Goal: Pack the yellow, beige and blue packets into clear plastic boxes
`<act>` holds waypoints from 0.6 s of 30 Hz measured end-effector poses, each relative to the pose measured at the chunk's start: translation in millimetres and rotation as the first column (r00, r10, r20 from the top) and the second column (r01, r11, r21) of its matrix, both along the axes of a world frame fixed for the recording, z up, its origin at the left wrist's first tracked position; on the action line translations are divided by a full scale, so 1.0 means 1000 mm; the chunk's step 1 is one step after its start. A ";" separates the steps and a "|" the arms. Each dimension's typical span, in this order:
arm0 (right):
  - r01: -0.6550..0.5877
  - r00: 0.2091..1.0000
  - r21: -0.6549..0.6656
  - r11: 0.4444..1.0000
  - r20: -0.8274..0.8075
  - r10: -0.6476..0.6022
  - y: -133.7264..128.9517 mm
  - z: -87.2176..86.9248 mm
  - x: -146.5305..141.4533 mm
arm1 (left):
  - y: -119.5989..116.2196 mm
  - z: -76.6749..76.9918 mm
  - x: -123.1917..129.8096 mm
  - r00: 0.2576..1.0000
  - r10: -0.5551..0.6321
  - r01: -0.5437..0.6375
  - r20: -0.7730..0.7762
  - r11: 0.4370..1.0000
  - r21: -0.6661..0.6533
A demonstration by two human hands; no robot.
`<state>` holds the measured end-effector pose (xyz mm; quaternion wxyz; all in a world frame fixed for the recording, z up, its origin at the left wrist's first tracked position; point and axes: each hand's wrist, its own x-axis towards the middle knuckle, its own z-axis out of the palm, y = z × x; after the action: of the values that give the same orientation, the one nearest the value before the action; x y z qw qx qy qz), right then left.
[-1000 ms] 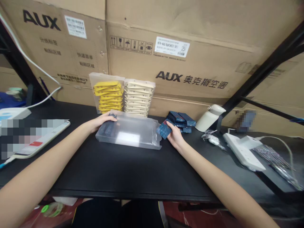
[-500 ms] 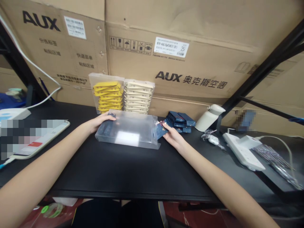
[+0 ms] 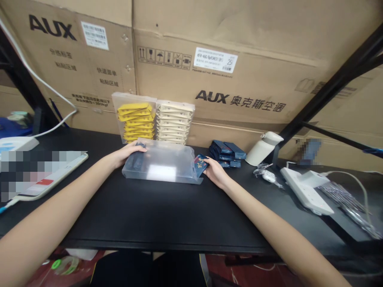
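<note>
A clear plastic box point(image 3: 170, 155) lies on its side on the black table, its right end open. My left hand point(image 3: 127, 153) grips its far left part, and a dark blue shape shows through the plastic there. My right hand point(image 3: 217, 173) pinches a dark blue packet point(image 3: 200, 164) with gold print at the box's open end; its left edge meets the opening. Just behind that hand sits a pile of dark blue packets point(image 3: 229, 151). Against the cardboard stand two clear boxes, one with yellow packets point(image 3: 137, 121), the other with cream packets point(image 3: 174, 121).
On the right are a pale bottle point(image 3: 265, 148), a small white item in clear wrap point(image 3: 269, 175), a white power strip point(image 3: 308, 191) and wrapped slim rods point(image 3: 344, 197). A phone or tablet point(image 3: 64, 175) lies at left. Large cartons point(image 3: 239, 32) back the black table point(image 3: 164, 215).
The blue packet in my right hand has turned and its gold print now faces me. The clear box has shifted slightly right, its near edge tipping up a little. My left hand stays put.
</note>
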<state>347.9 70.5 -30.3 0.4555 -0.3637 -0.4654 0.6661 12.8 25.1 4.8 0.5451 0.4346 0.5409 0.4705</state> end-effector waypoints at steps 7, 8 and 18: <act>-0.224 0.971 -0.045 0.974 0.075 0.227 -0.001 0.008 0.008 | -0.001 0.001 0.000 1.000 -0.023 0.023 0.018 1.000 -0.009; -0.243 0.966 -0.041 0.969 0.077 0.245 0.000 0.009 0.010 | -0.001 0.000 0.000 0.999 -0.028 0.028 0.020 1.000 -0.011; -0.468 0.854 0.072 0.881 0.292 0.430 -0.008 0.017 0.017 | 0.003 -0.006 -0.005 0.997 -0.063 0.063 0.033 0.998 0.009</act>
<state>364.4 62.4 -13.6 0.2444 -0.2983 -0.6404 0.6642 8.1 27.8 -1.5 0.5668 0.4456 0.5160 0.4625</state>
